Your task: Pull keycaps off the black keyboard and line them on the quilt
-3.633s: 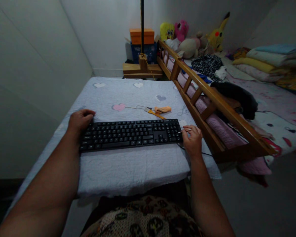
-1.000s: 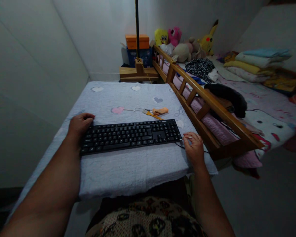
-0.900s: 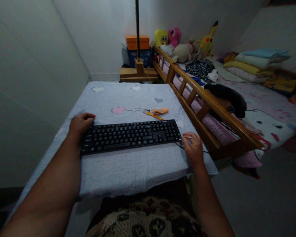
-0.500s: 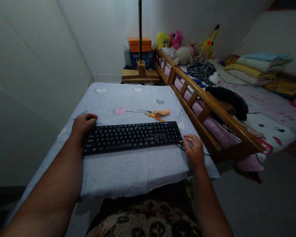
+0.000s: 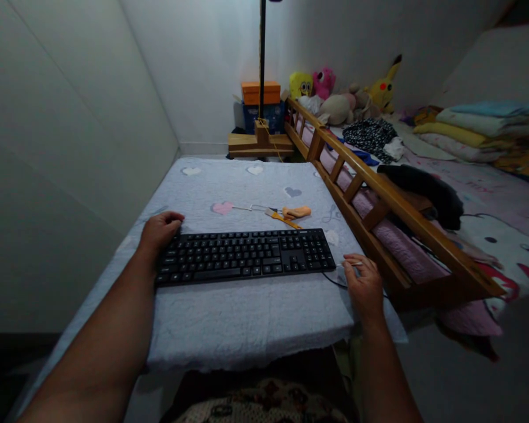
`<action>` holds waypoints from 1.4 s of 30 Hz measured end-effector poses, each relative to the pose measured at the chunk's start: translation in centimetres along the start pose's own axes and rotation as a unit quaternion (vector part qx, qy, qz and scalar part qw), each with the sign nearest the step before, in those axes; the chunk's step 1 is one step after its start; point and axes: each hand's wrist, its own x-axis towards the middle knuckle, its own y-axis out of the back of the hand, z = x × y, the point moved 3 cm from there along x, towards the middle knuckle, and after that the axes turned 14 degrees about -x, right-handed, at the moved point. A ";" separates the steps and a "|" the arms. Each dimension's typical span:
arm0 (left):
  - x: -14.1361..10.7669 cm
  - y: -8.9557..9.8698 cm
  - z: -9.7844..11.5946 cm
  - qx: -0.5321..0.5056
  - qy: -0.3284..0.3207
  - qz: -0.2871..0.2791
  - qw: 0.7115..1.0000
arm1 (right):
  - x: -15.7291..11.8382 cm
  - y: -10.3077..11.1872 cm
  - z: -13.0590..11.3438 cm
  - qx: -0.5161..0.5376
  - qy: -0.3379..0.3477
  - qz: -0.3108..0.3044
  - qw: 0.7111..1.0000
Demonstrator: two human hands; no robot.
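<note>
A black keyboard (image 5: 247, 255) lies across the cloth-covered table. My left hand (image 5: 161, 233) is closed around its left end, thumb along the upper corner. Just off the lower right corner, my right hand (image 5: 364, 282) pinches a thin white stick (image 5: 353, 264) that looks like a cotton swab. Its tip points toward the keyboard's right edge. The keyboard's cable (image 5: 335, 282) runs out under my right hand. Behind the keyboard lie a flat brush (image 5: 284, 219) with a yellow-orange handle, a crumpled orange cloth-like piece (image 5: 297, 212) and a thin metal tool (image 5: 242, 208).
A wooden bed rail (image 5: 370, 182) borders the table on the right, with folded bedding (image 5: 489, 126) and plush toys (image 5: 337, 108) beyond. A black pole on a wooden base (image 5: 260, 144) stands behind the table, near an orange box (image 5: 261, 93). A pale wall rises at left.
My view has shifted a little, so the scene sits lower and further right. My right hand has drawn the stick slightly rightward from the keyboard's corner. The left hand keeps its hold.
</note>
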 end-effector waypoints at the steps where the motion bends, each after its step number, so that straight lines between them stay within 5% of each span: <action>1: -0.1 0.0 0.1 -0.001 0.002 -0.001 1.000 | 0.1 0.0 0.0 0.003 0.000 0.001 1.000; 9: -0.3 0.1 0.6 -0.001 -0.003 0.003 1.000 | 1.7 0.4 -0.5 0.034 0.002 -0.003 0.999; 18: -0.1 0.1 0.2 -0.014 0.000 0.009 1.000 | 6.9 -0.5 -3.9 0.077 0.065 -0.065 0.993; 31: 0.0 -0.1 -0.1 -0.026 -0.010 0.008 1.000 | 13.6 -5.6 -9.8 0.066 0.145 -0.173 0.972; 37: 0.2 -0.3 -0.7 -0.038 -0.013 0.006 0.999 | 14.6 -8.5 -11.1 -0.053 0.186 -0.283 0.939; 42: -0.1 -0.5 -0.8 -0.057 -0.012 0.007 0.998 | 15.1 -9.5 -13.0 -0.188 0.234 -0.372 0.878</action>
